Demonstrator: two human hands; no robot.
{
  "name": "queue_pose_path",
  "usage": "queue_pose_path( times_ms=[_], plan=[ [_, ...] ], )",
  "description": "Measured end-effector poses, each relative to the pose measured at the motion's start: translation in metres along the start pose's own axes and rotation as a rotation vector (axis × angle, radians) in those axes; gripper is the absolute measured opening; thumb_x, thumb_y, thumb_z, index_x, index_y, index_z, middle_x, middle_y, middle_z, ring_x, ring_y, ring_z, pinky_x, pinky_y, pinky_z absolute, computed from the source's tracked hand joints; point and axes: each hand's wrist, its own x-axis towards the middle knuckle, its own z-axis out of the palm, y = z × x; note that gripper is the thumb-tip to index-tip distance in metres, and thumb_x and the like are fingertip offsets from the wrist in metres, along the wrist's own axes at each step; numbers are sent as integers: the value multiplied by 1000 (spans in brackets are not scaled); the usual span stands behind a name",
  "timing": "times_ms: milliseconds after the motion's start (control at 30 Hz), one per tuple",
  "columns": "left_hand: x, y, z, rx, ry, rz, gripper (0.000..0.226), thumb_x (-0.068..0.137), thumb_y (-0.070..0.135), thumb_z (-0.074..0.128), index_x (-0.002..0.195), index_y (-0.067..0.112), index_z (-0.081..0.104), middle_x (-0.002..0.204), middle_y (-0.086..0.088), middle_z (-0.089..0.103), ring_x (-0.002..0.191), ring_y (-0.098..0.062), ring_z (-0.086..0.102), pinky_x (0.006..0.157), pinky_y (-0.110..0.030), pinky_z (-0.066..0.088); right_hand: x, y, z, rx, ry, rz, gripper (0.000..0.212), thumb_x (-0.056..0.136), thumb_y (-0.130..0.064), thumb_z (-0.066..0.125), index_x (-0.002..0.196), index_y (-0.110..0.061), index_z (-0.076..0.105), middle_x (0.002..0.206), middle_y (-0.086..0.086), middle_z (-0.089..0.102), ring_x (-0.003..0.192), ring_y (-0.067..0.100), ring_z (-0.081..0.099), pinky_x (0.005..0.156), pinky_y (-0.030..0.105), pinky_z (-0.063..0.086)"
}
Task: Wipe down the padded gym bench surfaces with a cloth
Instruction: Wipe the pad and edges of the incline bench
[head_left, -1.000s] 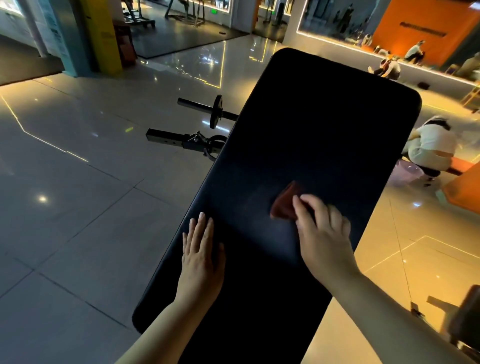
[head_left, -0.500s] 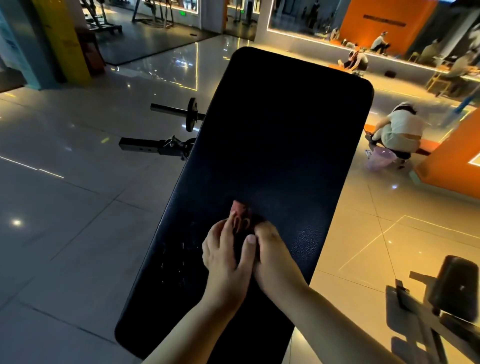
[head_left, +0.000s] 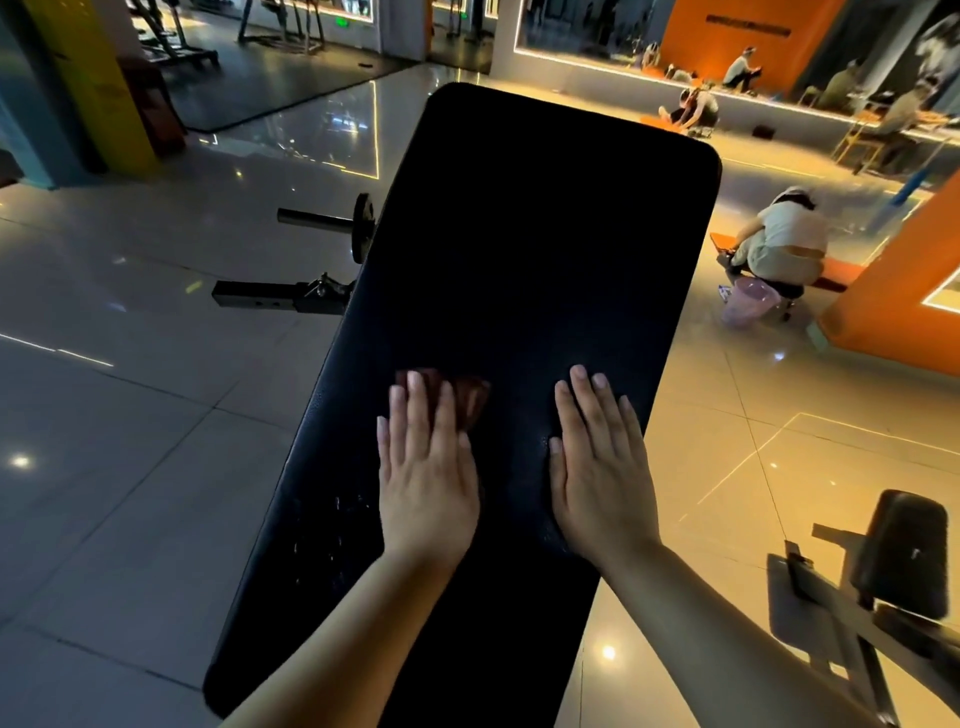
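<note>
A long black padded bench (head_left: 519, 234) runs from the bottom of the head view up to the centre top. A dark red cloth (head_left: 470, 397) lies on its left middle part. My left hand (head_left: 423, 462) presses flat on the cloth with straight fingers, covering most of it. My right hand (head_left: 602, 462) lies flat on the bare pad to the right, fingers straight, holding nothing. Wet spots show on the pad near its lower left edge.
Black metal bars with a weight plate (head_left: 322, 254) stick out left of the bench. Another padded machine part (head_left: 904, 556) stands at lower right. A crouching person (head_left: 779, 244) with a pink bucket (head_left: 748, 304) is on the tiled floor to the right, beside an orange block (head_left: 904, 296).
The cloth went from my right hand to under my left hand. My hands met at the cloth, then parted; both now lie flat on the pad.
</note>
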Motion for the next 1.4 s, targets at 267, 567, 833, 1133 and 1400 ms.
queue_pose_path(
  times_ms=[267,567,833,1133,1400],
  plan=[
    [-30,-11,9,224,-39,280,60,101,39,33,157,19,23,167,-4,6,154,-23,7,123,-49,10,-4,4,1,22,22,-29,57,103,-24,29,157,-6,25,167,8,15,155,25,9,124,48,18],
    [-22,12,5,150,-86,476,59,99,32,35,156,19,27,166,-2,10,154,-22,6,123,-43,8,-3,7,1,17,17,-48,60,101,-24,31,158,-6,23,168,8,13,155,24,7,124,46,15],
    [19,-11,-11,3,14,14,62,100,37,24,159,23,10,166,-1,-8,152,-20,-15,123,-44,-6,-3,3,5,33,65,-33,56,104,-27,29,155,-4,30,166,9,20,154,25,14,123,48,19],
    [47,-41,-23,-63,58,-125,57,103,32,19,159,25,8,165,4,-15,150,-15,-23,123,-37,-12,3,-10,2,28,57,67,56,106,-32,21,155,-7,32,166,7,21,155,22,11,124,49,17],
    [31,-39,-20,52,19,225,57,103,32,24,158,22,17,166,3,-4,153,-17,-10,124,-41,-2,0,-9,5,35,103,45,55,104,-28,28,153,-5,36,164,9,25,154,25,16,123,50,19]
  ],
)
